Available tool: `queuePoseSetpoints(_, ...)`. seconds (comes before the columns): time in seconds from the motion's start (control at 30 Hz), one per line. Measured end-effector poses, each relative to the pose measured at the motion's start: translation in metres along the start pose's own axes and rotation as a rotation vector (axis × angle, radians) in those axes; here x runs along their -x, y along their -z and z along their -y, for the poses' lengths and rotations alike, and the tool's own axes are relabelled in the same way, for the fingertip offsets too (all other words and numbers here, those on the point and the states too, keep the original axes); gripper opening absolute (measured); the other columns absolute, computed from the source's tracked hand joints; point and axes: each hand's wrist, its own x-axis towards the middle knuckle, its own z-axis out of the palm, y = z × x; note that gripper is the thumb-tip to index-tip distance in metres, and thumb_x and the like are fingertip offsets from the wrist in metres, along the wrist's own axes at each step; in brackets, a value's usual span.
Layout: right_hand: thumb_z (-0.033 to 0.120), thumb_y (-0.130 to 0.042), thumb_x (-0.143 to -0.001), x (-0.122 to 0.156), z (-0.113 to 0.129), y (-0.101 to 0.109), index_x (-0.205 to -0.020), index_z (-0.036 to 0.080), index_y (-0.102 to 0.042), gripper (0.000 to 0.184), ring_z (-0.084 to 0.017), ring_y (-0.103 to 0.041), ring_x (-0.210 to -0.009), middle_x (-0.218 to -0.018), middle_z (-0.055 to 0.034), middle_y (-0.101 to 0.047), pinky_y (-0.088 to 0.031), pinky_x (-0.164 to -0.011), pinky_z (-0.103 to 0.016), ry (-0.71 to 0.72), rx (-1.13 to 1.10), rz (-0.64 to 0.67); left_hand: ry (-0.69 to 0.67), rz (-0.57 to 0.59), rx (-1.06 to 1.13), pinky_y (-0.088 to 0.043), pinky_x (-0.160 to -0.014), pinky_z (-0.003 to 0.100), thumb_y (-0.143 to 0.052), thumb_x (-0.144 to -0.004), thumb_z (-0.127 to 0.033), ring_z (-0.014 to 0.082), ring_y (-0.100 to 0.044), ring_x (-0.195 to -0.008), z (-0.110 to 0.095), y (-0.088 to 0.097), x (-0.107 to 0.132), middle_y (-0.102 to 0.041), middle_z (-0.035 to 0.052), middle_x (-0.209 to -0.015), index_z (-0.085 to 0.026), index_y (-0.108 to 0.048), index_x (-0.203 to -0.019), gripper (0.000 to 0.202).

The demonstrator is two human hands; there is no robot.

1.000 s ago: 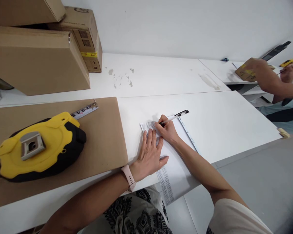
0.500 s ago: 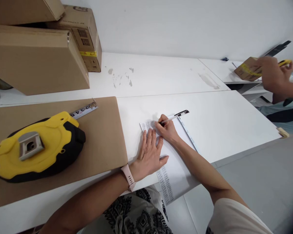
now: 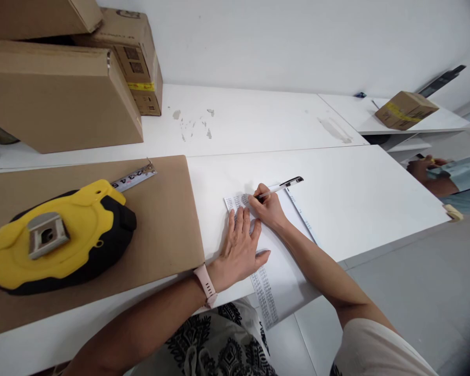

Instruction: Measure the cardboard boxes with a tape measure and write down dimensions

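My left hand point(image 3: 239, 249) lies flat with fingers stretched out on a printed sheet of paper point(image 3: 282, 277), holding it down on the white table point(image 3: 348, 193). A pink watch sits on that wrist. My right hand point(image 3: 269, 209) is closed around a white pen with a black cap point(image 3: 281, 187), its tip on the sheet's top left corner among printed rows of small text.
A yellow and black tape measure point(image 3: 58, 237) rests on a flat brown board point(image 3: 168, 219) at left, its blade slightly out. Cardboard boxes point(image 3: 58, 94) stack at the back left. A small box point(image 3: 405, 108) sits on a far right shelf. Another person's arm point(image 3: 434, 175) is at right.
The other person's hands left the small box at the far right and dropped lower, beside the table. My own hands and the pen have stayed in place.
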Motion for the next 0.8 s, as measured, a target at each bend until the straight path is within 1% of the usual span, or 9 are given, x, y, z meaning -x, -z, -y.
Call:
queuePoseSetpoints(0.27,0.031,-0.062,-0.080,-0.0006,-0.0011,0.0009,-0.067,0.024,-0.043,0.024,-0.011,-0.036,-0.057,-0.057,0.0065,-0.039,-0.030,-0.054,-0.027,0.010,0.020,0.001,0.002,-0.018,0.027,-0.004,-0.128,0.060,-0.047,-0.096,-0.061,0.0445,-0.018,-0.156,-0.0003,-0.0015,0.0005,-0.035,0.0291,-0.162,-0.003,-0.043,-0.148,0.079)
queuePoseSetpoints(0.47,0.029,-0.063,-0.079,-0.0008,-0.0010,0.0017,-0.067,0.024,-0.043,0.023,-0.011,-0.036,-0.057,-0.057,0.0068,-0.039,-0.029,-0.055,-0.028,0.002,0.008,0.015,0.001,-0.010,0.021,-0.004,-0.127,0.060,-0.047,-0.096,-0.062,0.0459,-0.019,-0.155,-0.0002,-0.0006,0.0006,-0.034,0.0313,-0.161,-0.002,-0.043,-0.147,0.079)
queuePoseSetpoints(0.8,0.029,-0.063,-0.079,-0.0015,-0.0027,0.0018,-0.066,0.024,-0.043,0.024,-0.012,-0.036,-0.057,-0.057,0.0066,-0.040,-0.030,-0.055,-0.028,0.002,0.001,-0.013,-0.004,-0.001,0.021,-0.005,-0.127,0.061,-0.046,-0.097,-0.062,0.0460,-0.019,-0.155,0.0002,0.0002,0.0003,-0.033,0.0321,-0.161,-0.002,-0.043,-0.148,0.079)
